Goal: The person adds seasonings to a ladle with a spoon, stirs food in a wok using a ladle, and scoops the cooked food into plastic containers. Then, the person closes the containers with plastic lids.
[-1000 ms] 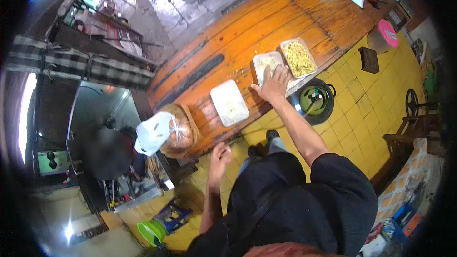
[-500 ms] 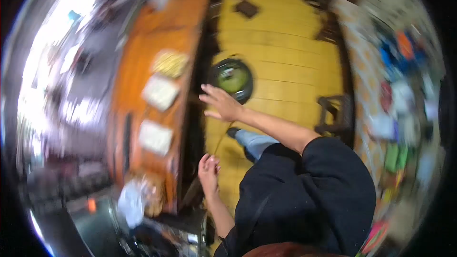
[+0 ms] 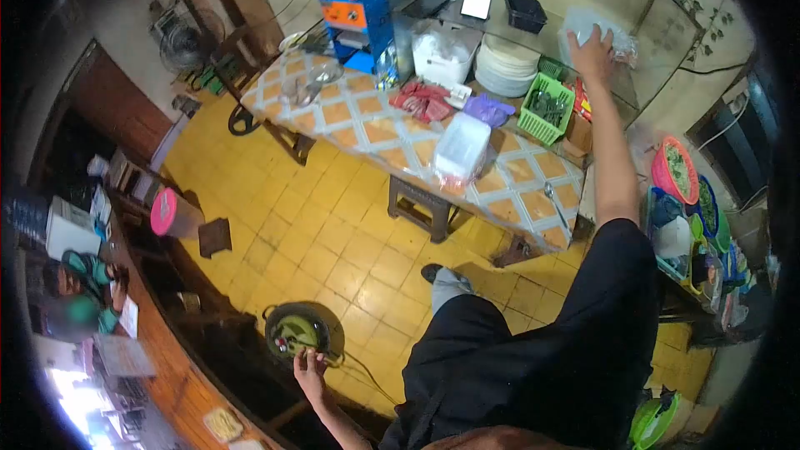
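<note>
My right hand (image 3: 592, 54) is stretched out at the upper right, fingers spread over a pack of clear plastic containers (image 3: 570, 27) on a shelf above the table. Whether the fingers grip the plastic I cannot tell, but they look apart. At the lower left, my left hand (image 3: 310, 375) hangs with loosely bent fingers and nothing visible in it. Behind that hand in my view, a green gas cylinder (image 3: 307, 332) with a hose stands in a black tub on the floor.
The patterned table (image 3: 375, 129) holds a blue-orange machine (image 3: 354, 12), a plate stack (image 3: 504, 67), a green basket (image 3: 546, 108), white foam boxes (image 3: 462, 146) and a spoon (image 3: 557, 204). A stool (image 3: 421, 208) stands beneath. A person (image 3: 83, 300) is beyond the wooden counter (image 3: 179, 392).
My view has turned from the wooden counter with its packs toward the patterned table. My right hand has moved from beside the counter out to the plastic on the shelf.
</note>
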A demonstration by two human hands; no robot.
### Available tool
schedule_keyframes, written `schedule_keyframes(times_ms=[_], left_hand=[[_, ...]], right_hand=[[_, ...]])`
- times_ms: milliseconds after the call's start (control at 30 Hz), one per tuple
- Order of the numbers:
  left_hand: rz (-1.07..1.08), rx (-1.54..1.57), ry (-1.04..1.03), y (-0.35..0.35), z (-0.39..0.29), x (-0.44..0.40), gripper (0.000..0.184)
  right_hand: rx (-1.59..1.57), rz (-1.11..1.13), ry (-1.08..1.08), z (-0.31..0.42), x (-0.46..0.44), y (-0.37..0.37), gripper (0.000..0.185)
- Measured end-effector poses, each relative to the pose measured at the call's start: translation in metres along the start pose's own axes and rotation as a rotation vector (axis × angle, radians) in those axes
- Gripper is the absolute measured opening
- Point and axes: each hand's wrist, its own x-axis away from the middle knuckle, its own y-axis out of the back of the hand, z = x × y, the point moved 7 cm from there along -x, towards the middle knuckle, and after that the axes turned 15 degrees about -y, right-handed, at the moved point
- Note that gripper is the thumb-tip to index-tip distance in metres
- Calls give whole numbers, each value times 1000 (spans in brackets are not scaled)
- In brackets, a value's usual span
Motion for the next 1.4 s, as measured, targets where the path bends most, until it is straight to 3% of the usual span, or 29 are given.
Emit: schedule_keyframes(times_ms=[67, 100, 167, 200, 267, 333, 467, 700, 767, 800, 867, 900, 1033, 1167, 1200, 1333, 1400], left_hand=[[11, 9, 26, -43, -5, -38, 34], [18, 13, 22, -68, -10, -50, 34], [202, 29, 14, -131, -29, -74, 37], [235, 63, 16, -162, -42, -78, 42], [316, 4, -21, -202, -65, -82, 43], [438, -84, -46, -232, -82, -83, 46], [445, -75, 71, -237, -60, -92, 47], [301, -52, 63, -192, -42, -103, 40], [268, -71, 62, -180, -43, -94, 44], [256, -68, 72, -171, -37, -88, 44], [183, 8, 137, -154, -20, -79, 44], [168, 12, 138, -149, -20, -76, 44], [118, 15, 163, -118, -2, -54, 40], [51, -31, 113, -94, -1, -36, 40], [13, -20, 90, -86, 11, -30, 42], [-23, -75, 145, -71, 22, -1, 51], [-75, -136, 46, -59, 37, 13, 54]], right_hand=[[304, 276, -219, -20, -49, -31, 89], [303, 268, -223, -25, -74, -47, 89], [571, 544, -202, -46, -105, -98, 91], [575, 542, -206, -48, -120, -100, 91], [482, 818, -87, -38, -129, -106, 89], [474, 770, -53, -36, -129, -106, 85], [547, 781, -30, -41, -131, -111, 79], [582, 811, 86, -64, -157, -136, 77], [255, 675, -127, -47, -146, -107, 76], [260, 683, -114, -39, -146, -104, 76], [624, 819, -29, -40, -143, -110, 86], [621, 825, -14, -45, -145, -114, 86], [728, 703, 64, -61, -166, -138, 91], [911, 575, 90, -20, -139, -107, 90], [949, 635, 113, -22, -143, -115, 91], [873, 468, 270, 18, -147, -132, 77], [747, 325, 310, 60, -131, -137, 71]])
